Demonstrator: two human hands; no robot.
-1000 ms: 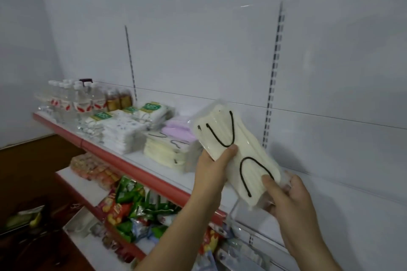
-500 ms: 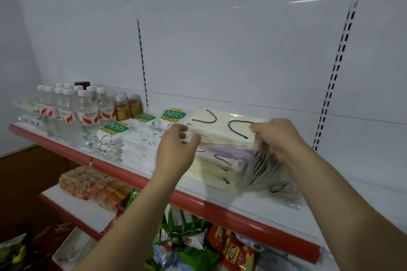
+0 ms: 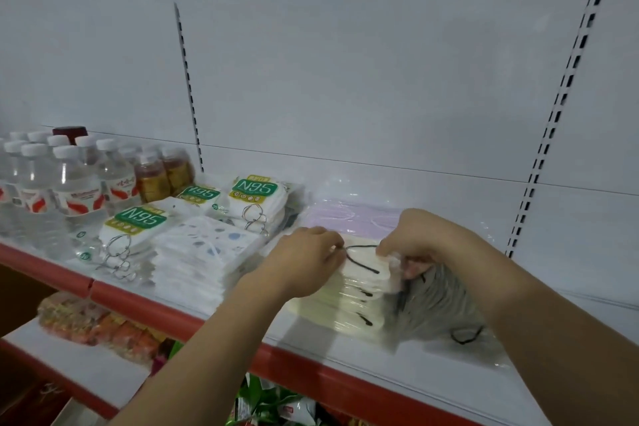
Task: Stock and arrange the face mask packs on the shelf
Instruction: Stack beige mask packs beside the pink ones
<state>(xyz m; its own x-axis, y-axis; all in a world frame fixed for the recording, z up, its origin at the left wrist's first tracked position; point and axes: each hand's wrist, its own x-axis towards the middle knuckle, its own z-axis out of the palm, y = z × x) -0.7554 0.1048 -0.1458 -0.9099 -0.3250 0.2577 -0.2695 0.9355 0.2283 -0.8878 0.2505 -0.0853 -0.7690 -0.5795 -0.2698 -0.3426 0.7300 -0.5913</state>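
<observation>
The left hand (image 3: 304,261) and right hand (image 3: 420,244), fingers curled, pinch the top cream mask pack (image 3: 363,261) on its stack (image 3: 342,304) on the shelf (image 3: 397,367).

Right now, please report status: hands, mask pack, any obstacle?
Left hand and right hand both grip cream mask pack atop cream stack. Grey packs crowd its right side.

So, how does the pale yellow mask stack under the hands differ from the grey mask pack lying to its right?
The pale yellow mask stack is cream with black ear loops; the grey mask pack is grey, also with a black loop showing. The yellow stack lies flat and squared; the grey pack lies slanted and fanned. The left hand rests on the yellow stack, while the right hand is at the seam between both. Both sit in clear wrap on the shelf.
</observation>
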